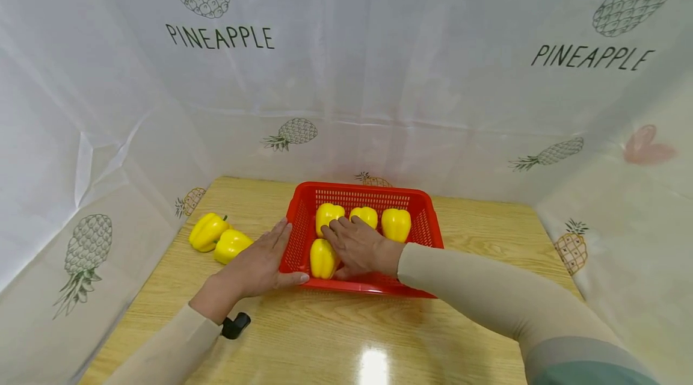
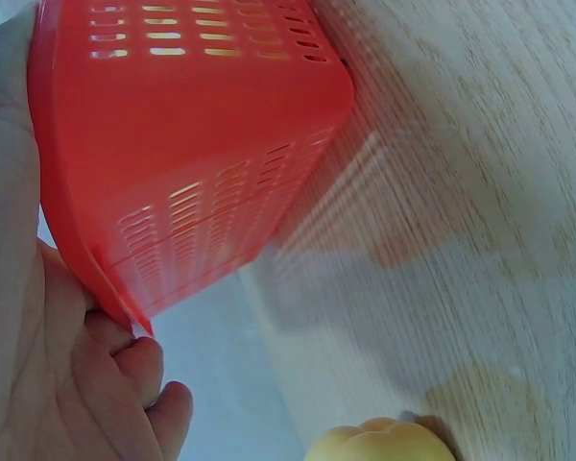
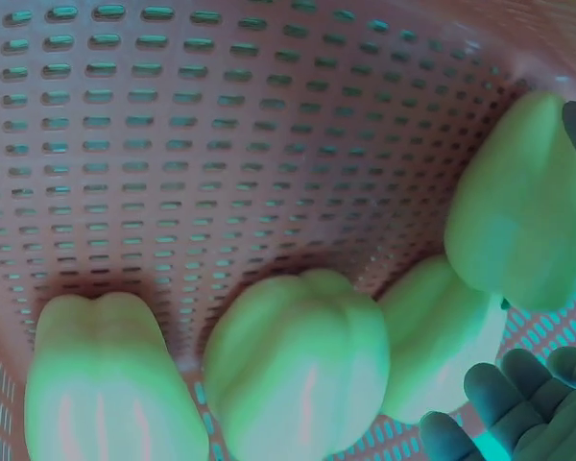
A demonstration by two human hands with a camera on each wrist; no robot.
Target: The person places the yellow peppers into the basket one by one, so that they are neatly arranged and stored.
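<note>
Several yellow bell peppers sit in a red plastic basket (image 1: 364,187). Inside it, my right hand (image 1: 360,246) reaches over the left part, beside the front-left pepper (image 1: 323,258) and near the back-left pepper (image 1: 329,214). In the right wrist view its loosely bent fingers (image 3: 518,394) show a gap from the peppers, and the thumb overlaps the edge of one pepper (image 3: 523,206). My left hand (image 1: 260,264) rests against the basket's left rim, fingers stretched along the side and thumb at the front corner. Its palm lies along the rim in the left wrist view.
Two more yellow peppers (image 1: 208,232) lie on the wooden table (image 1: 346,325) left of the basket, the nearer one (image 1: 231,245) close to my left hand. A black strap piece (image 1: 236,326) shows at my left wrist. Pineapple-printed sheeting (image 1: 379,84) hangs behind the table.
</note>
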